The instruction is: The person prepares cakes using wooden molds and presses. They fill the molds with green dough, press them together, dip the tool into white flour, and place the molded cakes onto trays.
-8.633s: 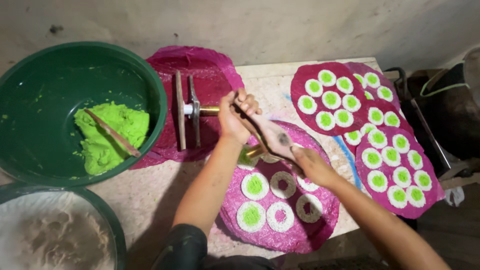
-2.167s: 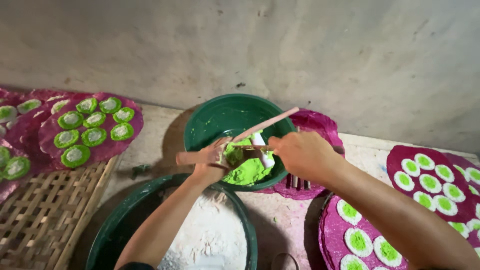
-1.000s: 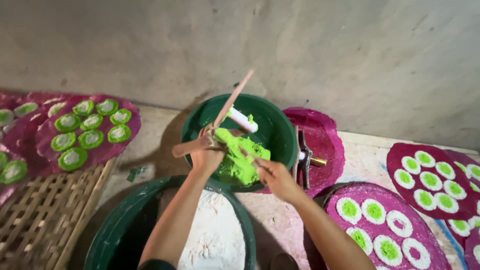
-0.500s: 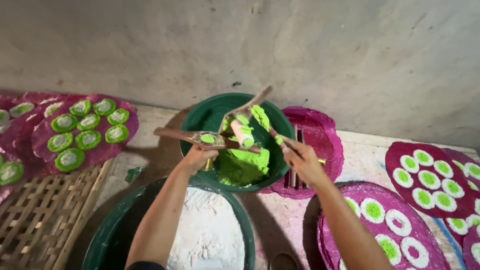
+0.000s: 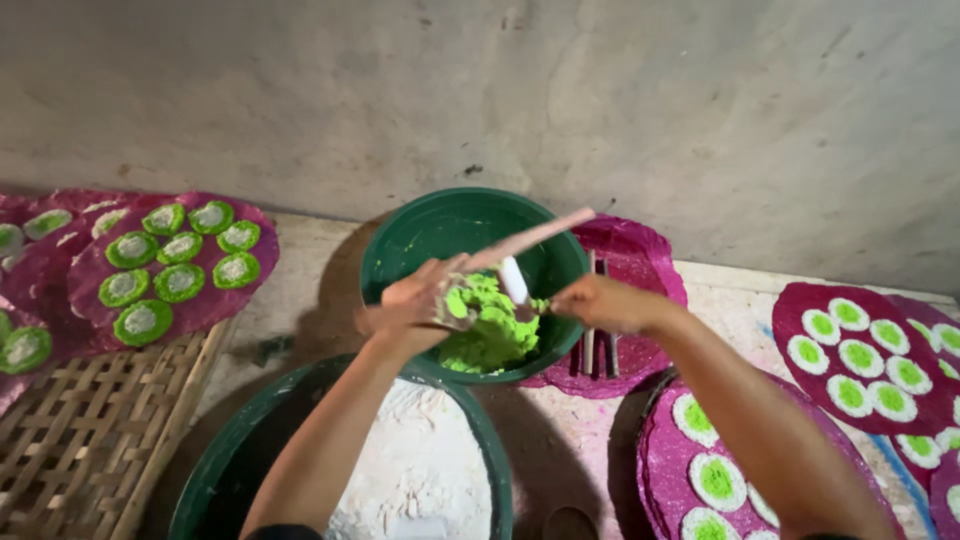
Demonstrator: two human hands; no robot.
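Observation:
A dark green basin (image 5: 440,225) stands against the wall with a lump of bright green dough (image 5: 492,335) in it. Above the dough my left hand (image 5: 412,300) grips a small mould packed with green dough; a long pale wooden stick (image 5: 535,238) slants up to the right from that hand. My right hand (image 5: 600,302) holds a short white-bladed tool (image 5: 514,281) whose tip meets the dough at the mould. Both hands hover over the basin's near side.
A second green basin (image 5: 300,400) of white flour sits in front. Magenta round mats carry green-and-white discs at left (image 5: 200,300), bottom right (image 5: 665,465) and far right (image 5: 790,310). A woven bamboo rack (image 5: 90,430) lies bottom left. A bare wall rises behind.
The view swung from the mats to the dough basin. In the last second my hands drew together over the basin, and the white tool came to the dough-filled mould.

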